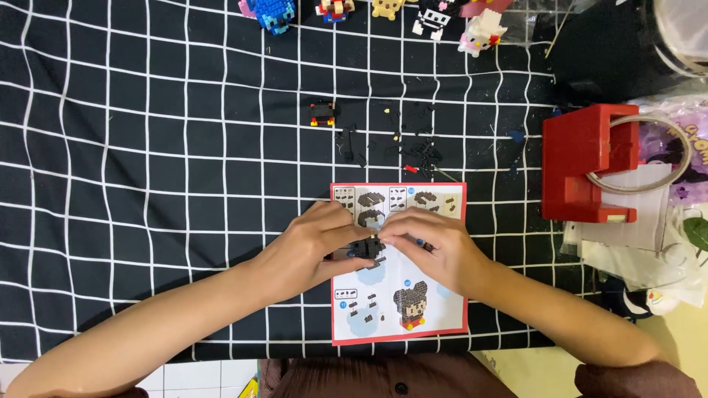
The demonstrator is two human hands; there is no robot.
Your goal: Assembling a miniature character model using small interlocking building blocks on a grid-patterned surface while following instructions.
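two hands meet over a red-bordered instruction sheet (398, 309) lying on a black cloth with a white grid (147, 184). the left hand (313, 247) and right hand (435, 247) both pinch a small black brick assembly (366, 249) between fingertips, held just above the sheet's middle; fingers of each hand are closed on it. beyond the sheet, loose black bricks (405, 140) lie scattered, with a small black-and-red built piece (322, 113) to their left. to the right stands a red block-shaped object (582, 162) with a clear ring against it. at the far edge, a row of small brick figures (383, 11) stands.
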